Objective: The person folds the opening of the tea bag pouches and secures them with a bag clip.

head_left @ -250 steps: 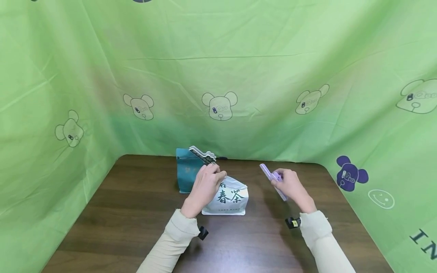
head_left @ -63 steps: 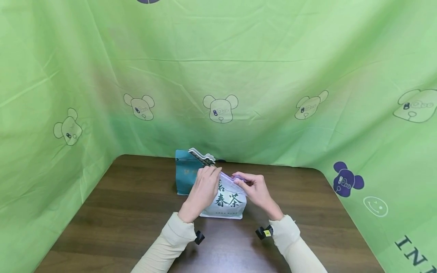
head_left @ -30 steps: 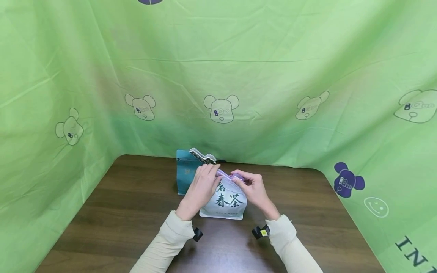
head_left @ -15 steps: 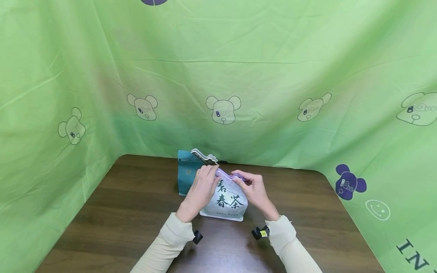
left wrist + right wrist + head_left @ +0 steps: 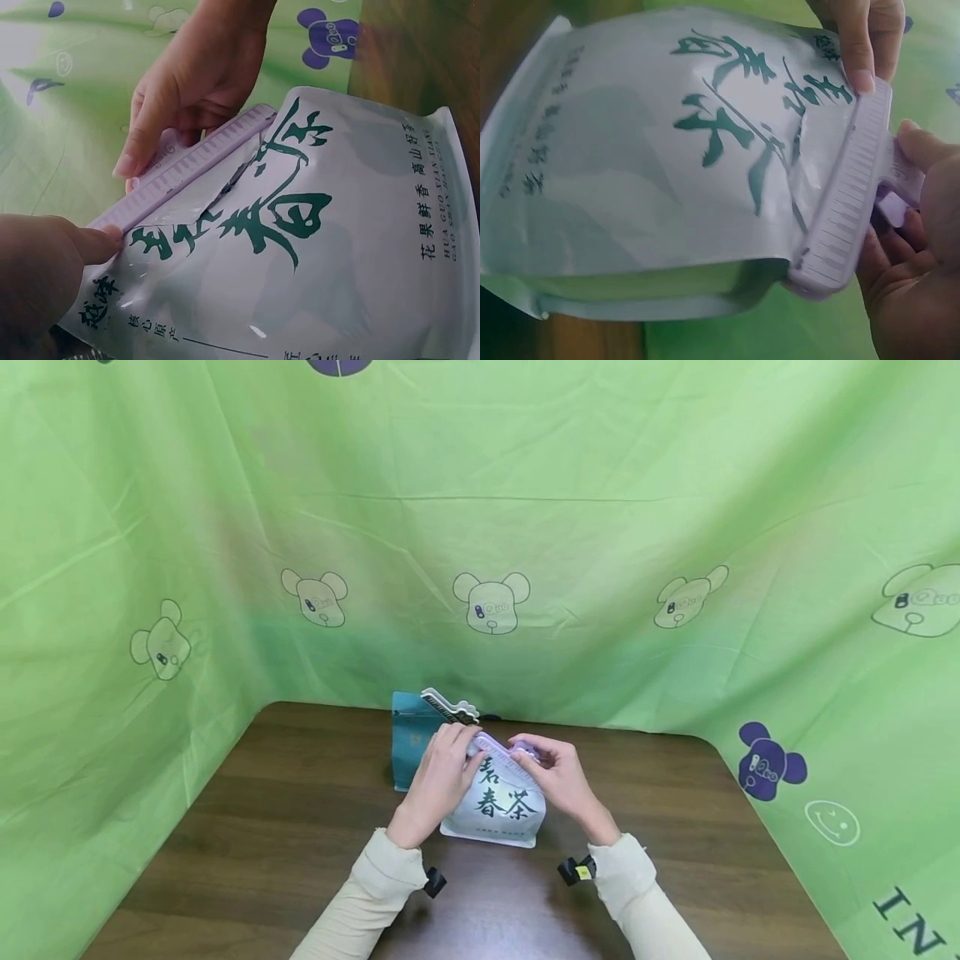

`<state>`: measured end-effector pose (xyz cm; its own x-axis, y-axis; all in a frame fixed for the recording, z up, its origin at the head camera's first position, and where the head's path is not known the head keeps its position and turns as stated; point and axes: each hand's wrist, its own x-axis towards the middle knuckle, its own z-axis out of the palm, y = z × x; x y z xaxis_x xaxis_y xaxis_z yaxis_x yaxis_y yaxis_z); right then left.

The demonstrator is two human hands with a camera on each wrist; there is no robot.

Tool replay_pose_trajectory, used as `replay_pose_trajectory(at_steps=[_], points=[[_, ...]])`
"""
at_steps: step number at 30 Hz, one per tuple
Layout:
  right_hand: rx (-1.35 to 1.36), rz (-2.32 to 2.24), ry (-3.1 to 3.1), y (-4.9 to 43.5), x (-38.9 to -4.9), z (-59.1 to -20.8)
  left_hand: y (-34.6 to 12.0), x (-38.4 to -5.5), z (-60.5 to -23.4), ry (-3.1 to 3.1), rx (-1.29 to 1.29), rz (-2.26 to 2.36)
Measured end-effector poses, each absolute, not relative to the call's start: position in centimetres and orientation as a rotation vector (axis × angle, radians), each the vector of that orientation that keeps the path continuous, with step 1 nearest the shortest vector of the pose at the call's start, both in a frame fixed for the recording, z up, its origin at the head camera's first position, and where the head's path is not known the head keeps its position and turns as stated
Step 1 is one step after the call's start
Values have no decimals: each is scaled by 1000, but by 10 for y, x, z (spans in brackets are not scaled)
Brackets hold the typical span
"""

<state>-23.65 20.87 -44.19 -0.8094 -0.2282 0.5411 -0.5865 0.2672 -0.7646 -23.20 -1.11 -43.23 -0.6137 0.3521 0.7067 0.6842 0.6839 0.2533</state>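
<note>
A white tea bag (image 5: 491,814) with dark green characters stands on the table, its top edge folded over. Along that fold lies a purple bag clip (image 5: 493,747), its toothed bar spanning the top in the right wrist view (image 5: 844,199). My left hand (image 5: 438,777) pinches the bag's upper left corner, the thumb (image 5: 101,244) at the clip's end. My right hand (image 5: 561,777) holds the clip's handle between thumb and fingers, seen in the left wrist view too. Part of the bag's upper left is hidden behind my left hand.
Behind the white bag stands a teal bag (image 5: 411,739) bearing a black-and-white clip (image 5: 450,706) slanted across its top. The wooden table (image 5: 285,827) ends at a green patterned cloth (image 5: 600,660) at the back and both sides.
Earlier my right hand held the clip well to the right of the bag; it moved left onto the bag's top. Over the last second both hands have barely shifted.
</note>
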Motion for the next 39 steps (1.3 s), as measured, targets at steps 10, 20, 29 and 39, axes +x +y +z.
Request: replay_pose_trajectory(at_steps=[10, 20, 29, 39], points=[[978, 1010, -2231, 207, -238, -434, -10, -229, -431, -2211, -795, -668], [1042, 603, -2328, 200, -231, -427, -9, -228, -435, -2186, -814, -622], [966, 313, -2412, 197, -218, -418, -10, -228, -433, -2163, -818, -611], [967, 320, -2413, 202, -212, -415, -7, -228, -432, -2147, -842, -632]])
